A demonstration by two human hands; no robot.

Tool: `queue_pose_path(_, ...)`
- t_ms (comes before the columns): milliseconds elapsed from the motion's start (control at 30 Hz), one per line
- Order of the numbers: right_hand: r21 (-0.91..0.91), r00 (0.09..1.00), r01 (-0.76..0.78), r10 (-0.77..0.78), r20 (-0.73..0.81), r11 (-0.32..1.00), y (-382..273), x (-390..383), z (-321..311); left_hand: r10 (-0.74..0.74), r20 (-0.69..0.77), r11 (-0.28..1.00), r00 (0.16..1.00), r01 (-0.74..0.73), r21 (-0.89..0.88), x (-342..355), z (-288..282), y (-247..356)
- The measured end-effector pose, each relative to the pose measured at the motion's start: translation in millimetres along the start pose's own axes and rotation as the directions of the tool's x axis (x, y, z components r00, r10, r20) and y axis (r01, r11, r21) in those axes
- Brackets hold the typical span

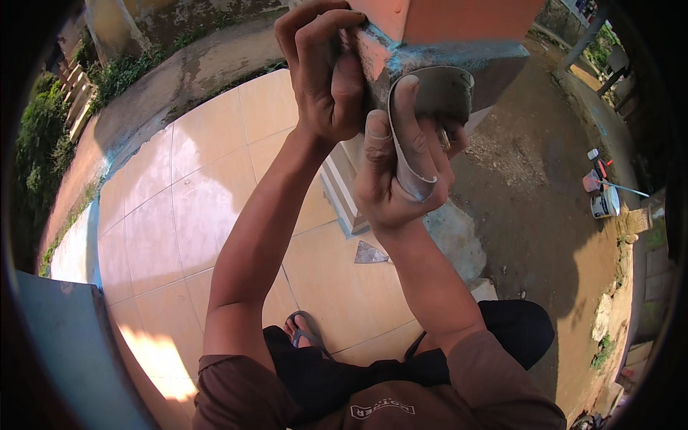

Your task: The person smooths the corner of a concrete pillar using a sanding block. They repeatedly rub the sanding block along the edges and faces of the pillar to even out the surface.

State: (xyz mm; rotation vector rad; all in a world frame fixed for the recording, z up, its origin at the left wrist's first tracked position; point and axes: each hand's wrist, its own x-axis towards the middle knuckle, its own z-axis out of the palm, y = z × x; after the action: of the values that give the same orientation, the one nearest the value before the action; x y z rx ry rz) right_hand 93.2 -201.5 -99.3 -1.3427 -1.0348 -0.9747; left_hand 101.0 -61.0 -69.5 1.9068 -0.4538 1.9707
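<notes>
A pillar point(469, 29) with an orange upper part and a grey, blue-smeared ledge stands in front of me. My left hand point(322, 75) is closed round the ledge's left side, its fingers bent against the edge. Just below and to the right, my right hand point(412, 161) grips a curled sheet of sandpaper point(448, 89). The sheet loops round the fingers, its dark face toward the ledge; whether it presses on the surface I cannot tell. A flat triangular scraper blade point(370, 252) lies on the tiles, its handle end hidden behind my right forearm.
Pale orange floor tiles point(308, 261) spread below, and my sandalled foot point(304, 331) rests on them. Brown bare ground point(516, 236) lies to the right, with a white bucket point(605, 203) and other containers. A blue-painted wall point(64, 337) rises at the lower left.
</notes>
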Motion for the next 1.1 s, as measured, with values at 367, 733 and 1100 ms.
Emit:
queue_pose_path(367, 0.034, 0.998, -0.057, 0.057, 0.018, 0.998, -10, 7, -3, -0.021, -0.033, 0.999, 0.999, 0.019, -0.044, 1, 6, 2)
queue_pose_path(733, -0.089, 0.998, 0.016, -0.011, 0.063, 0.996, 0, -9, -8, 0.009, -0.024, 1.000, 1.000, -0.009, -0.005, -1, 2, -2)
queue_pose_path(1100, -0.091, 0.998, 0.066, -0.064, 0.027, 0.994, 4, 0, -7, 0.020, -0.089, 0.997, 0.996, -0.027, -0.073, 0, 8, -5)
